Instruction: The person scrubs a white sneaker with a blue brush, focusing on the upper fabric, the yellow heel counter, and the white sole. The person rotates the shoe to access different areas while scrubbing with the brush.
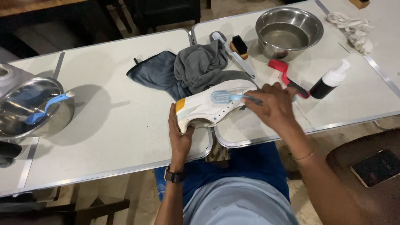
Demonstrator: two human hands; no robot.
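We are gripping the heel of a white sneaker (212, 106) with our left hand (180, 135), fingers curled around its yellow-patched back, holding it on its side at the near edge of the table (116, 125), right over the seam where two tabletops are meeting. Our right hand (273, 106) is closed around the handle of a small blue brush (227, 97), pressing its head against the sneaker's upper side. Just beyond the sneaker, a grey cloth (196, 68) is lying crumpled, touching the shoe. Farther right, a wooden brush with dark bristles (239, 46) is resting beside a steel bowl (289, 31), with a red-handled brush (285, 75) and a dark pump bottle with a white top (331, 81) lying near our right hand. White laces (354, 31) are sitting at the far right. At the far left, another steel bowl (31, 106) is holding a blue-handled tool.
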